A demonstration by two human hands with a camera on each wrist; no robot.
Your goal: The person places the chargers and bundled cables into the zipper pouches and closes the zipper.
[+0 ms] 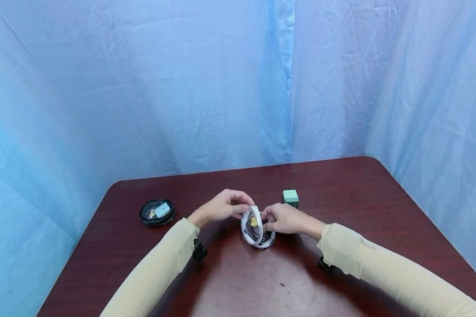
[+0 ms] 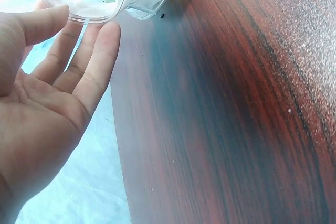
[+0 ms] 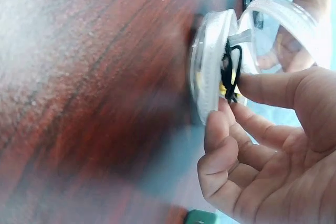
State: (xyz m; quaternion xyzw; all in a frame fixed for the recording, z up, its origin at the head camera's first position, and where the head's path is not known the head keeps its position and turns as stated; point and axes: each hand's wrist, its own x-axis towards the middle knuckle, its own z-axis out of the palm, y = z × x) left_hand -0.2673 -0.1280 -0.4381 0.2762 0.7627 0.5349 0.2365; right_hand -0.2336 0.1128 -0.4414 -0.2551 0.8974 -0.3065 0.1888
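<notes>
A small round clear pouch point(image 1: 247, 237) with white trim sits unzipped near the middle of the table, its lid raised. At the lid's edge, my left hand point(image 1: 223, 206) holds the clear rim between thumb and fingers. From the other side my right hand point(image 1: 287, 219) reaches in; in the right wrist view its thumb and a finger pinch a looped black cable point(image 3: 231, 72) at the pouch's opening. Its lower fingers rest against the white zip edge. Something yellow point(image 1: 254, 221) shows inside the pouch, partly hidden behind the cable.
A pale green charger block point(image 1: 290, 196) stands just behind my right hand. Off to the left lies a round black-trimmed pouch point(image 1: 157, 212) with a light-coloured block inside. Blue curtains point(image 1: 206, 88) hang around the dark red wooden table point(image 1: 238, 281).
</notes>
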